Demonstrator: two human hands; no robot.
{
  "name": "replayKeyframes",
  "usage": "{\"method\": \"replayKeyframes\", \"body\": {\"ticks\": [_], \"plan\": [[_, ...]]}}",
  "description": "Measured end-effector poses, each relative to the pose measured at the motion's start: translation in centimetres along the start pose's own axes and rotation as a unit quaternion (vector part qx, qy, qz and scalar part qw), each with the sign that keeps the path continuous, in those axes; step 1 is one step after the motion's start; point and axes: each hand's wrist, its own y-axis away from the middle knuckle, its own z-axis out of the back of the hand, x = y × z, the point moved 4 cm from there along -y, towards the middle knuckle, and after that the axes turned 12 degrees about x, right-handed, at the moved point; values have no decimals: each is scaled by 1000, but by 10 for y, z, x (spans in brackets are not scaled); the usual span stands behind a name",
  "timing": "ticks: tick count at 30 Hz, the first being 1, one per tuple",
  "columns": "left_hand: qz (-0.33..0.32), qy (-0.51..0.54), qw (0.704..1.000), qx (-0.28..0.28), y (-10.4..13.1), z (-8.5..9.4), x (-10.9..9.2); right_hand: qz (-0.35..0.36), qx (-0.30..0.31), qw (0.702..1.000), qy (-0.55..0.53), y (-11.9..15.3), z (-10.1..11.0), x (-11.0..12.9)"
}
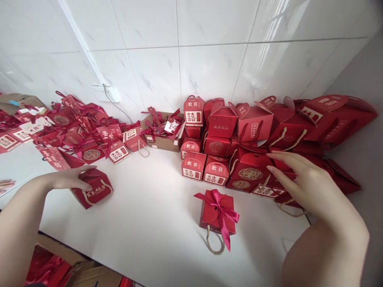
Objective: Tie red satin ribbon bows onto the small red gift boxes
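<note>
My left hand (70, 179) grips a small red gift box (100, 191) with rope handles and pale lettering, at the left of the white table (155, 215). My right hand (295, 177) is at the right by the stacked red gift boxes (248, 169), thumb and fingers apart. Its fingertips are close to a box in the stack, and whether they touch it I cannot tell. Between my hands a red gift box (209, 213) tied with a crimson ribbon bow (220, 209) stands alone, its rope handle (215, 249) lying on the table.
A cardboard tray (163, 143) of ribbons and tags stands against the tiled wall (209, 71). Several ribboned boxes (80, 127) are heaped at the left. Another person's hand (6, 185) shows at the left edge. Below the table's front edge is an open carton (89, 275).
</note>
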Motion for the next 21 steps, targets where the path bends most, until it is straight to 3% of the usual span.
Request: {"method": "replayKeyframes", "body": {"ticks": [1, 2, 3, 5, 8, 10, 12, 14, 17, 19, 21], "plan": [[-40, -33, 989, 137, 2, -14, -21, 2, -12, 1000, -3, 2, 4, 2], [-99, -69, 972, 202, 7, -23, -48, 3, -19, 1000, -6, 5, 7, 3], [-151, -110, 960, 211, 13, -28, -76, 4, -24, 1000, -9, 8, 10, 4], [-264, -162, 935, 175, 29, -36, -141, 6, -30, 999, -13, 13, 15, 7], [-439, -155, 874, 141, 59, -56, -238, 3, -34, 999, -19, 19, 21, 9], [-528, -141, 825, 141, 77, -78, -290, -6, -31, 999, -22, 21, 23, 8], [-594, -133, 782, 133, 91, -106, -325, -16, -19, 999, -28, 21, 23, 6], [-629, -108, 765, 86, 95, -132, -342, -31, -8, 999, -31, 21, 22, 2], [-638, -46, 768, -28, 75, -157, -336, -47, -13, 999, -21, 21, 23, -5], [-566, 26, 812, -141, 39, -155, -311, -53, -27, 998, -8, 22, 24, -8], [-388, 111, 887, -225, -9, -141, -270, -56, -31, 998, 0, 21, 23, -10]]}}
